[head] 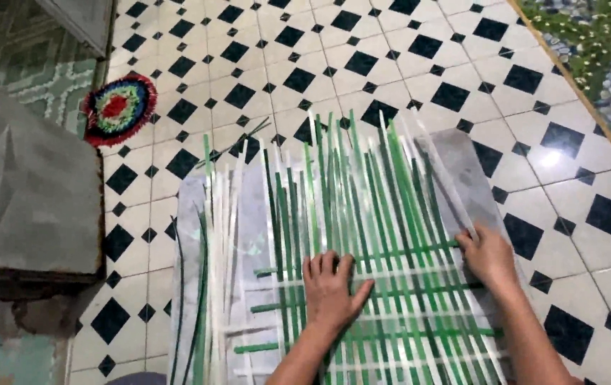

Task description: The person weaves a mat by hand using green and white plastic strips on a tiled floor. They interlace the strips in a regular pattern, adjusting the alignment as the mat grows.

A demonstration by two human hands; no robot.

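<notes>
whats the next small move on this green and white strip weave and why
Probably lift the white strip that the right hand pinches. The left hand presses flat on the woven green and white strips, pinning them, while the upper strip ends lie loose and unwoven.

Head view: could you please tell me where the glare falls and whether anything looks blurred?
Head view: a bright glare spot sits on a white floor tile at right; the plastic sheet under the strips shines faintly; both hands, left and right, look slightly soft, and the picture is soft throughout.
</notes>
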